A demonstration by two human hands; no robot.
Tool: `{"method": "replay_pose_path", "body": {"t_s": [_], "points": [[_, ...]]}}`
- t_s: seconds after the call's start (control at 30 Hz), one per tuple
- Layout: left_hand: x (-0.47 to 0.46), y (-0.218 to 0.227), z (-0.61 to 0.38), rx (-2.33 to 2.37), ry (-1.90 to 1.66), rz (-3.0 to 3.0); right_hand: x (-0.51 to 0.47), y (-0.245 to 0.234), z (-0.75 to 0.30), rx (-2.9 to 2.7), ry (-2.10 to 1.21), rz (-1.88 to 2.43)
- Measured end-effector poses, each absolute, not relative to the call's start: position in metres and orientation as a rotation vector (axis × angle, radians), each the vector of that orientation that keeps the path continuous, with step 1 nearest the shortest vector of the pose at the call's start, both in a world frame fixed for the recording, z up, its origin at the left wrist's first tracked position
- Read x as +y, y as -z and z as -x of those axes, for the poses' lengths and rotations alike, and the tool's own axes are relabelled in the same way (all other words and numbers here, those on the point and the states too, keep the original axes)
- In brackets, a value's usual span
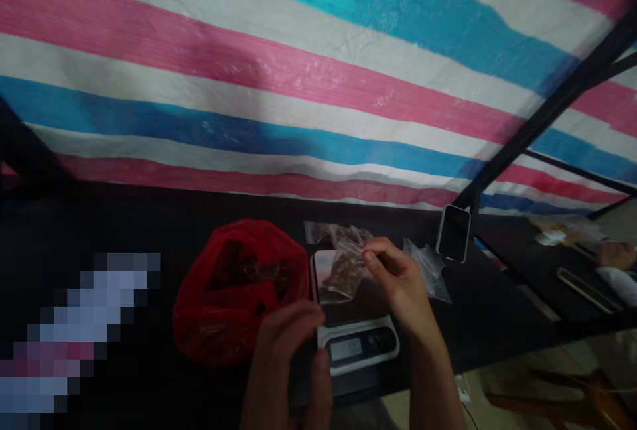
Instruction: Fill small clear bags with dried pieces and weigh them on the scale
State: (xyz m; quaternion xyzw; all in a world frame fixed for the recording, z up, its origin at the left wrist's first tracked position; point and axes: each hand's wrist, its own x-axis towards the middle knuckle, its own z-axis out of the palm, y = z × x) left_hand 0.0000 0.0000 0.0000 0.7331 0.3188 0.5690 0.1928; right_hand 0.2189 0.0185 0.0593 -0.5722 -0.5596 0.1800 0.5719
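Observation:
A clear zip bag [347, 273] with small brown pieces inside rests on or just over the plate of a digital kitchen scale [321, 338]. My right hand [395, 274] is closed in a pinch on the bag's top edge. At the scale's front left corner is my left hand [293, 330], its thumb and fingers apart with nothing between them; whether it touches the scale I cannot tell. Left of the scale stands an open red plastic bag [209, 320] with dark brown pieces in it. The digits on the scale's display are too blurred to read.
Behind the scale lie more small filled bags [318, 232]. Flat clear bags [428, 271] lie to the right, near a propped phone [454, 233]. A striped sheet [298, 98] hangs behind the black table [124, 224]. Another person's hand [617, 255] shows at far right.

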Motion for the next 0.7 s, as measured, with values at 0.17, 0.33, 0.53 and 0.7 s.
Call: {"method": "replay_pose_path", "body": {"t_s": [0.17, 0.33, 0.53, 0.7], "points": [[0.033, -0.025, 0.005, 1.073, -1.385, -1.745, 0.011, -0.085, -0.185, -1.403, -0.658, 1.139], [0.047, -0.038, 0.013, 1.040, -1.241, -1.473, 0.020, -0.090, -0.155, -1.304, -0.795, 1.078], [0.051, -0.051, 0.031, 1.121, -1.364, -1.350, 0.035, -0.090, -0.133, -1.240, -0.825, 1.037], [0.050, -0.054, 0.043, 1.101, -1.427, -1.412, 0.039, -0.096, -0.119, -1.288, -0.764, 1.001]]}}
